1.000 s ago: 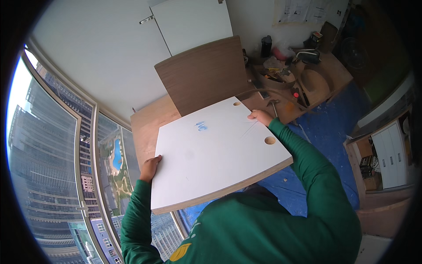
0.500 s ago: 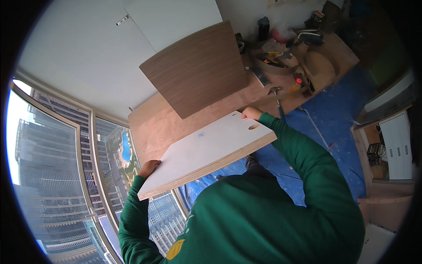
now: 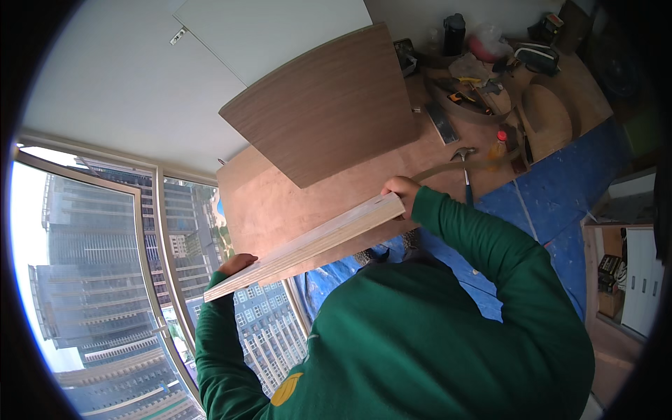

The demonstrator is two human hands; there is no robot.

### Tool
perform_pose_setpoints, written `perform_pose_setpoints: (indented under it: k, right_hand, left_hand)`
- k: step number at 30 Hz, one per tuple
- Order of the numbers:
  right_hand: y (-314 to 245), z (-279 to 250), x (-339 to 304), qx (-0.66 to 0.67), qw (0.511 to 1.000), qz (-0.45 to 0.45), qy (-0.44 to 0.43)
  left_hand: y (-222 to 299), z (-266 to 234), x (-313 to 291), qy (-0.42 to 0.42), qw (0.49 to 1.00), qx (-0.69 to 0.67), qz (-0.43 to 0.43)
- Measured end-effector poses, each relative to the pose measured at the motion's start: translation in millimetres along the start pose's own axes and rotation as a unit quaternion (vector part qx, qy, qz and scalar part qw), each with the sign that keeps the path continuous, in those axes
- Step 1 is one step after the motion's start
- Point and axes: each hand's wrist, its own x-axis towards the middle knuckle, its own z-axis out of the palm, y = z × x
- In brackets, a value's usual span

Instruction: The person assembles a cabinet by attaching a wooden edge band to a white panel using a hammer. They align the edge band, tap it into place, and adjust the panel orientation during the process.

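Between my hands I hold a white-faced plywood board (image 3: 308, 245), tipped so that its layered edge faces me and its white face shows only as a thin strip. My left hand (image 3: 239, 264) grips its left end, the fingers partly hidden behind the board. At the right end my right hand (image 3: 401, 187) is closed round the top corner. Under and beyond the board lies a wooden worktop (image 3: 259, 203). On it a brown wood-grain panel (image 3: 329, 105) leans against the white wall cabinet, just past my hands.
A claw hammer (image 3: 467, 175) and a bottle with a red cap (image 3: 498, 145) lie right of my right hand. Behind them are a curled edging strip (image 3: 483, 115) with tools inside and a black flask (image 3: 453, 35). Blue sheeting (image 3: 553, 189) covers the floor; a window (image 3: 91, 245) stands left.
The board has tilted from showing its broad white face and cut-out holes to nearly edge-on. Both hands keep their hold. The view has shifted a little, moving the tools to the right.
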Motion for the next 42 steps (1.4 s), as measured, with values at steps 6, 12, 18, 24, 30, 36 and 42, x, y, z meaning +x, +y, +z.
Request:
perform_pose_setpoints:
  k: [6, 12, 18, 24, 30, 36, 42]
  right_hand:
    - [7.2, -2.1, -5.6, 0.015, 0.993, -0.077, -0.084]
    - [36.9, -2.2, 25.0, 0.114, 0.987, -0.11, -0.025]
    - [50.9, -5.6, 44.4, 0.15, 0.984, -0.094, -0.029]
    - [32.5, 2.9, 2.3, 0.108, 0.989, -0.093, -0.032]
    - [4.8, -103.2, 1.1, -0.108, 0.962, -0.208, 0.139]
    - [14.6, -295.8, 36.6, -0.31, 0.744, -0.212, 0.553]
    - [-7.3, -347.9, 51.3, -0.481, 0.652, -0.182, 0.558]
  left_hand:
    - [13.7, -26.1, 7.5, -0.082, 0.996, -0.028, -0.03]
    - [44.4, -48.4, -99.5, 0.29, 0.915, -0.129, 0.25]
    - [117.9, 117.3, -267.8, 0.245, 0.759, 0.264, 0.542]
    - [179.9, 243.0, -230.4, 0.148, 0.683, 0.408, 0.587]
    - [179.0, 248.7, -209.9, 0.185, 0.648, 0.412, 0.613]
    - [183.0, 246.9, -201.4, 0.226, 0.626, 0.434, 0.607]
    - [186.5, 248.0, -201.6, 0.225, 0.627, 0.436, 0.605]
